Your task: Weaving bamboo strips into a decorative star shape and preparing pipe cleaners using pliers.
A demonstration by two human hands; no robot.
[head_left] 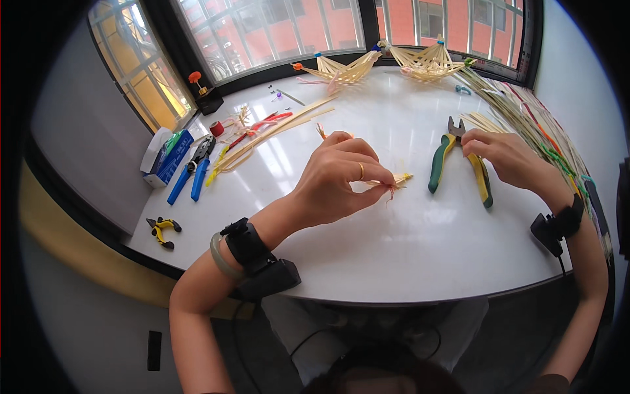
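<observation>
Over the middle of the table, my left hand is closed in a pinch, thumb against fingers. A small bundle of thin pale strips sticks out of that pinch, with pink thread at the fingertips and a yellowish tip pointing right. My right hand has its fingers bent around the upper part of a pair of pliers, close to the pivot. The pliers have green and yellow handles, spread apart, and dark jaws pointing away from me. My fingers cover part of the right handle.
Blue-handled pliers, small yellow-and-black pliers, a blue box, a red thread spool and pale strips lie left. Two woven strip pieces sit by the window. Long strips line the right edge.
</observation>
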